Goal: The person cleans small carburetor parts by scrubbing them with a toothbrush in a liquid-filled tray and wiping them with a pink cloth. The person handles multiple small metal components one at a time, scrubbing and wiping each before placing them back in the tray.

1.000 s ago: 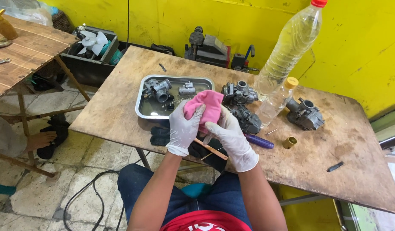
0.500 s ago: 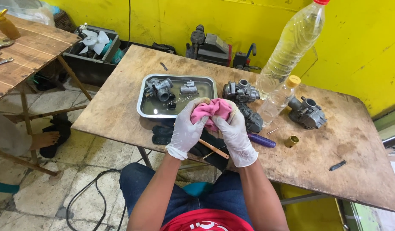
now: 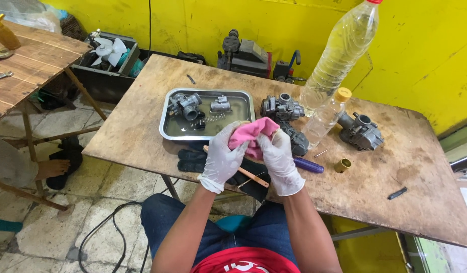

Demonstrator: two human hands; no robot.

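Observation:
Both hands wear white gloves and hold a crumpled pink cloth [image 3: 251, 132] above the near edge of a wooden table [image 3: 385, 187]. My left hand [image 3: 222, 160] grips the cloth from the left and my right hand [image 3: 280, 157] closes on it from the right. Whether anything is wrapped inside the cloth is hidden. Just beyond the hands stands a metal tray [image 3: 167, 126] with carburetor parts [image 3: 185, 104] and a spring lying in liquid. Under my hands lie black gloves [image 3: 193, 159] and a thin wooden stick [image 3: 253, 177].
Two carburetor bodies [image 3: 281, 107] [image 3: 362, 130] sit on the table. A large plastic bottle [image 3: 344, 48] and a small one [image 3: 327, 115] stand at the back. A purple-handled tool [image 3: 309, 165], a brass piece [image 3: 342, 165] and a black bit [image 3: 397, 192] lie right. A second wooden table [image 3: 36, 55] stands left.
The cloth was spread over my left hand; both hands have since bunched it up between them and drawn closer together. The view has shifted slightly.

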